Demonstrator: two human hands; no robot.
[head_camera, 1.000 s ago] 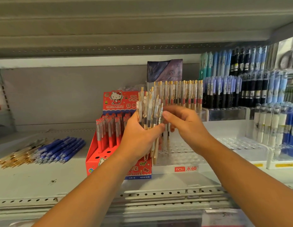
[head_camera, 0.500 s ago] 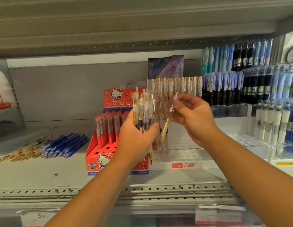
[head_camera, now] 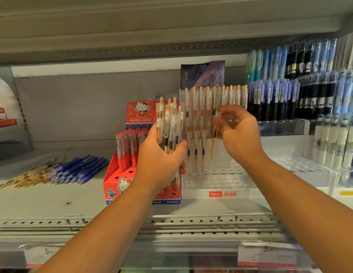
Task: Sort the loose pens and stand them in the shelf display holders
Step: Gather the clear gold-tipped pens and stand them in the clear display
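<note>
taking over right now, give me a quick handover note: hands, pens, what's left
Left hand: grips a bundle of clear gold-clip pens, upright.
Right hand: pinches a single gold pen, tip down above the clear holder, not yet seated.
Done: standing pens already in the holder's back rows.
Left: seat this pen, then the bundle, then the loose blue pens and loose gold pens lying on the shelf.

- Even, warm, moderately bright light; soft shadow lies under the upper shelf (head_camera: pixel 171 26).
- Wide-angle bending curves the edges; the right-hand pen racks (head_camera: pixel 309 85) look blurred.
</note>
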